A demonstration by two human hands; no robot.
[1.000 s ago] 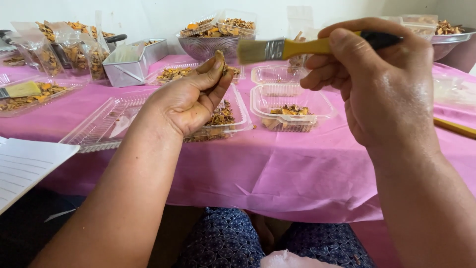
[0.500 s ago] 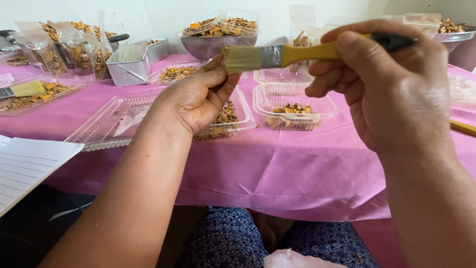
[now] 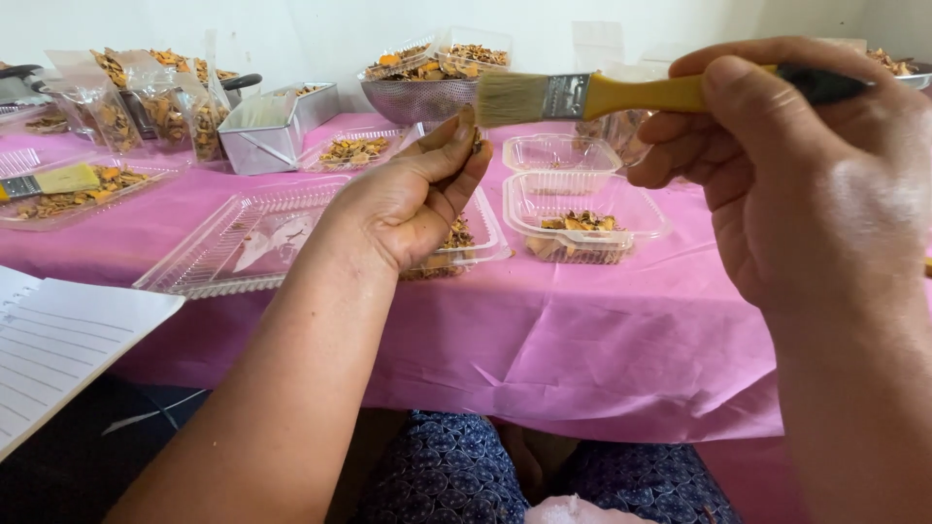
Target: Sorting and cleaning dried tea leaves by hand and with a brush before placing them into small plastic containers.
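Observation:
My right hand [image 3: 806, 175] grips a paintbrush [image 3: 602, 95] with a yellow handle, a metal ferrule and pale bristles, held level above the table. The bristle tip rests against a small dried piece [image 3: 468, 124] pinched between the fingertips of my left hand [image 3: 413, 199]. That hand is raised over a clear plastic box [image 3: 466, 238] that holds orange-brown dried pieces. Most of the pinched piece is hidden by my fingers.
A pink cloth [image 3: 582, 340] covers the table. More clear boxes [image 3: 582, 209] of dried pieces, an open clear lid [image 3: 233, 243], a metal bowl [image 3: 417, 97], a steel tin [image 3: 277, 126], filled bags [image 3: 146, 107], another brush [image 3: 49, 182] and lined paper [image 3: 58, 340] lie around.
The brush has slid left until its bristles meet the piece in my left hand. My left hand has barely moved.

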